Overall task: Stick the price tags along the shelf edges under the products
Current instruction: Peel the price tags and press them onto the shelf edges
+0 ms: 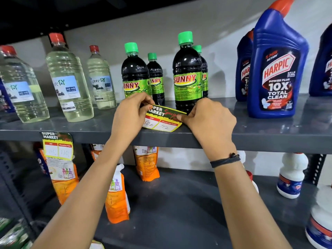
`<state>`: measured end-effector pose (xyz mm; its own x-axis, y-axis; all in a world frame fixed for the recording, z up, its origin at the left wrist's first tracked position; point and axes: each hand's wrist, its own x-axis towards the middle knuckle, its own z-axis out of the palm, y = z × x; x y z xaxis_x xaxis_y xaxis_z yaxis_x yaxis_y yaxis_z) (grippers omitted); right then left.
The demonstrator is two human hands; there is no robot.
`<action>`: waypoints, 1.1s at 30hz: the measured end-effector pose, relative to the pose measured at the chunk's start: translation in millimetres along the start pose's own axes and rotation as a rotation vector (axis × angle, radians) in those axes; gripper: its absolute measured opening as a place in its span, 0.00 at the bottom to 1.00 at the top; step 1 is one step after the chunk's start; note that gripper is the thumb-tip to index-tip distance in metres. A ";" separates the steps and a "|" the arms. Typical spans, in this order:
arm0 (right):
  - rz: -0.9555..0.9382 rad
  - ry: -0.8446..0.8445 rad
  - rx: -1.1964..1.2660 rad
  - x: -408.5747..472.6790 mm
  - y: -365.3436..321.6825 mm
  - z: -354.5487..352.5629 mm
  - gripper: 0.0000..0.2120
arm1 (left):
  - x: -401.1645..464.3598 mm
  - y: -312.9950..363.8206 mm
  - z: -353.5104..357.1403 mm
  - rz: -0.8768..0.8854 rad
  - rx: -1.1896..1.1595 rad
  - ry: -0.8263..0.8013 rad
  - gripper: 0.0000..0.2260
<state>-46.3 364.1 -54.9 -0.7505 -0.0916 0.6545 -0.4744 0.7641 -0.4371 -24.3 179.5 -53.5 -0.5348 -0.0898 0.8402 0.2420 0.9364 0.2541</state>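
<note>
- Your two forearms reach up from the bottom of the view; a dark band [225, 160] circles your right wrist.
- Your left hand [129, 115] pinches the left end of a price tag [161, 120] between thumb and fingers.
- Your right hand [210, 121] pinches the tag's right end the same way, so both hands are closed on it.
- The tag is held tilted over the front of the grey upper shelf [269, 133], its lower edge just at the shelf lip, in front of the Sunny bottles [187, 72].
- A second tag [57, 145] hangs from the shelf lip to the left, below the clear bottles [69, 81].
- On the upper shelf, left to right: clear bottles with red caps, dark Sunny bottles with green caps, blue Harpic bottles [276, 69].
- The grey lower shelf [179, 203] carries orange pouches [116, 196] at the left and white bottles [292, 177] at the right.
- Behind the shelves is a plain pale wall [215, 33]; the underside of a dark shelf crosses the top left.
</note>
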 end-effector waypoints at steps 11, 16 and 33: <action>-0.142 0.190 0.187 -9.4 4.8 1.8 0.09 | -16.7 2.8 -4.3 0.010 -0.101 0.297 0.06; -0.208 0.223 0.569 -16.9 5.8 -6.5 0.07 | -19.9 23.9 -11.6 -0.011 -0.540 0.330 0.09; -0.302 0.423 0.256 -95.6 52.6 6.9 0.06 | -119.4 59.6 31.1 -0.291 -0.751 0.453 0.10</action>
<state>-2.7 408.6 -144.7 -0.3403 0.0217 0.9401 -0.7750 0.5597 -0.2934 28.8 256.6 -153.6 -0.3279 -0.5595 0.7612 0.6938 0.4043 0.5960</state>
